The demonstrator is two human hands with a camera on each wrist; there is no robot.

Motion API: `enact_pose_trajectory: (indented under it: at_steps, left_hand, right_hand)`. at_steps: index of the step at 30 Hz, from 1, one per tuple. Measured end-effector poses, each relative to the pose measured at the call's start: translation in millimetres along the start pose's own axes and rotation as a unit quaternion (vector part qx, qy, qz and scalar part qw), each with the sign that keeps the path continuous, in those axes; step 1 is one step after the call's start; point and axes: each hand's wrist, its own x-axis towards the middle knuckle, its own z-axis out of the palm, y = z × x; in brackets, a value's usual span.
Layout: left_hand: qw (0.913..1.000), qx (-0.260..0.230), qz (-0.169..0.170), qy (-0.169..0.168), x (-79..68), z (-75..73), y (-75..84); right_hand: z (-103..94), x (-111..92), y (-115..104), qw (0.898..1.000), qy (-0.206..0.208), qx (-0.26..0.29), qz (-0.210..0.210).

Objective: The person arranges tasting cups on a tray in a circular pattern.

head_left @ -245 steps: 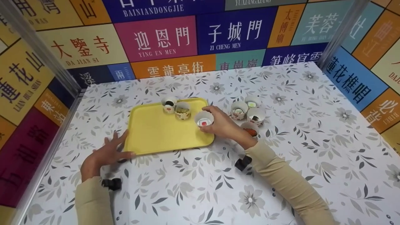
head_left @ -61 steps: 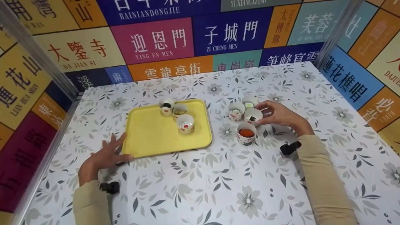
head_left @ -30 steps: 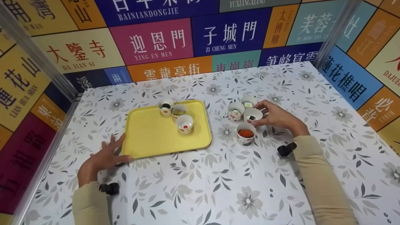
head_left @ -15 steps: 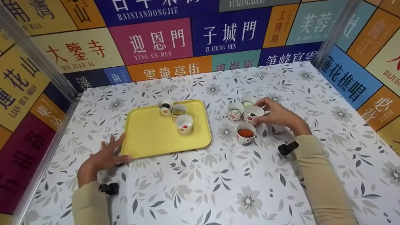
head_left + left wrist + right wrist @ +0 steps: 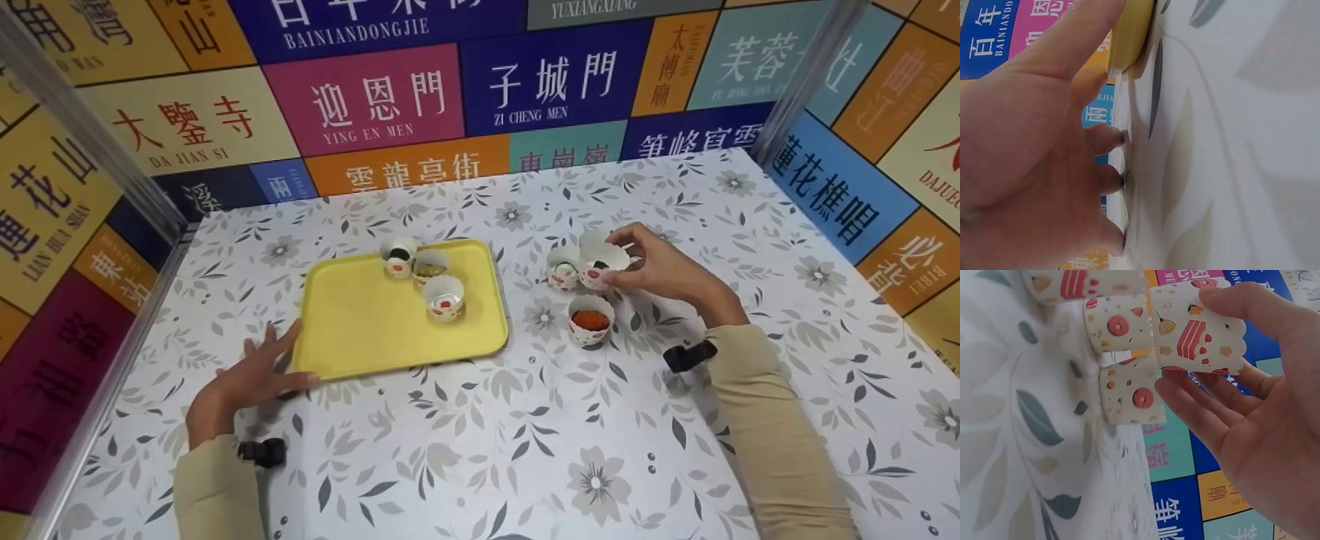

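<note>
My right hand [image 5: 667, 266] pinches a paper baking cup [image 5: 596, 274] between thumb and fingers; something dark lies inside. In the right wrist view the held cup [image 5: 1199, 329], printed with cake and fruit, is raised off the table above two other cups. A cup with white and green filling [image 5: 564, 274] stands left of it, and another behind is largely hidden. Nearer me stands a cup with orange-red filling [image 5: 590, 321]. My left hand [image 5: 251, 375], fingers spread, touches the left edge of the yellow tray [image 5: 352, 330] with thumb and forefinger.
On the tray are three patterned cups: one with a dark and white filling [image 5: 397, 259], one greenish [image 5: 430, 270], one with a red spot [image 5: 445, 300]. A flower-print cloth [image 5: 480, 450] covers the table. Panels with writing [image 5: 364, 94] wall the back and sides.
The red-spot cup was set down on the tray. My right hand then moved to the cups on the right and has lifted one up. My left hand stays at the tray.
</note>
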Motion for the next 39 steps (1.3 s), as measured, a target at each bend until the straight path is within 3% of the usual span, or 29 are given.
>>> enact_pose_trajectory:
  at_steps: [14,22,39]
  left_hand:
    - [1.0,0.003,0.005,0.005,1.0,0.7,-2.2]
    - [0.9999,-0.001,0.01,0.005,2.3,1.2,-3.0]
    - [1.0,-0.004,0.006,0.005,0.0,0.1,-2.7]
  right_hand:
    - [15.3,-1,-28,0.999,-0.027,0.03,-0.027]
    - [28.7,2,-35,0.999,-0.043,-0.001,-0.032]
    - [63.6,2,-58,0.998,-0.046,0.005,-0.035]
